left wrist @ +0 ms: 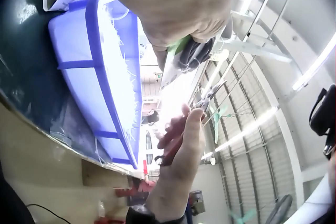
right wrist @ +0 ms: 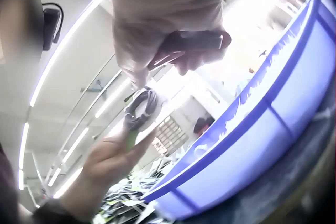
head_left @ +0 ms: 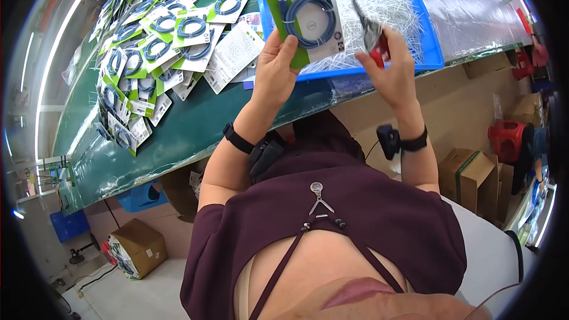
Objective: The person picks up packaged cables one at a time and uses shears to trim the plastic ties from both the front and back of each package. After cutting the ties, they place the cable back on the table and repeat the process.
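Note:
My left hand (head_left: 275, 70) grips the lower left corner of a carded USB cable pack (head_left: 309, 24), thumb on its front. The card is white and green, with a coiled blue-grey cable (head_left: 289, 18) on its face. To the right, my right hand (head_left: 396, 71) holds red-handled snips (head_left: 372, 34), blades pointing up and left towards the pack. A gap separates the blades from the card in the head view. In the right wrist view the handles (right wrist: 194, 41) lie inside the curled fingers, with the cable coil (right wrist: 140, 109) beyond.
Behind both hands stands a blue tray (head_left: 435, 53) heaped with thin white strips (head_left: 385, 3). Many similar carded cables (head_left: 157, 50) lie piled at the left of the green table (head_left: 184, 133). Cardboard boxes (head_left: 471, 175) and a red stool (head_left: 507, 136) stand below at the right.

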Action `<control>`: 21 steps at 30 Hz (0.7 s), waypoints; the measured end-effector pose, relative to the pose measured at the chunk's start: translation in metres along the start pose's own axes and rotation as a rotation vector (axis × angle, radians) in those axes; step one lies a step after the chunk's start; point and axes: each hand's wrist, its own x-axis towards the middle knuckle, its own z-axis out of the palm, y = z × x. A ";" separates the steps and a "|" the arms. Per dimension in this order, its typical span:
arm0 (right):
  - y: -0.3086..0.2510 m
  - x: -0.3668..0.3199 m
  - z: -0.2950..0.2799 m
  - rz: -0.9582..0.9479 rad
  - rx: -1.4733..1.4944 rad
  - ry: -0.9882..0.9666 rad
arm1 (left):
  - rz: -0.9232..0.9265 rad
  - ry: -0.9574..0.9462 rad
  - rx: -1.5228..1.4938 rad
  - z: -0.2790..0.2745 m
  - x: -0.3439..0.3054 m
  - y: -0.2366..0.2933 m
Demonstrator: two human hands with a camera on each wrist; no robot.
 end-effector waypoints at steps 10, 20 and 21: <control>-0.016 -0.023 -0.003 -0.086 -0.306 -0.085 | 0.132 0.097 0.025 0.008 0.006 -0.006; -0.016 -0.018 0.003 -0.082 -0.313 -0.097 | 0.264 0.114 0.183 0.008 0.005 -0.015; -0.016 -0.018 0.003 -0.082 -0.314 -0.096 | 0.265 0.119 0.185 0.008 0.005 -0.015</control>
